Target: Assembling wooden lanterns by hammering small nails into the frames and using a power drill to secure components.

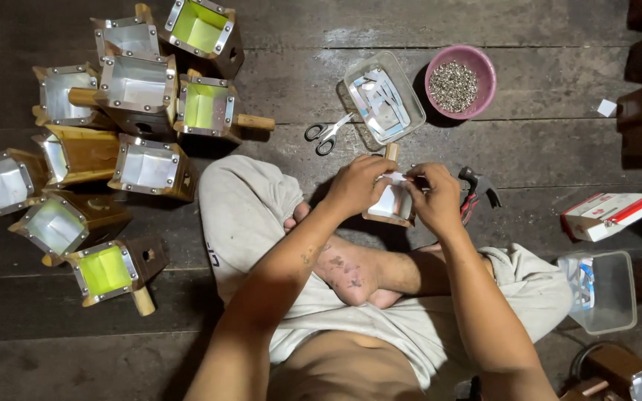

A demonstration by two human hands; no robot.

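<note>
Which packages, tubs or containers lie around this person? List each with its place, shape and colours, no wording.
Flat carton: floor at right, rectangular, white with red stripes.
Clear plastic tub: below the carton, boxy, holding white-and-blue pieces.
Clear plastic tray: top centre beside scissors, rectangular, holding white-and-blue strips.
Pink bowl: right of the tray, round, full of small silvery metal pieces.

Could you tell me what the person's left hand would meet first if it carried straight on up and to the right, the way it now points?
Almost at once the left hand would press into the small wooden box it already touches, with the right hand on its far side; depth is hard to judge.
</note>
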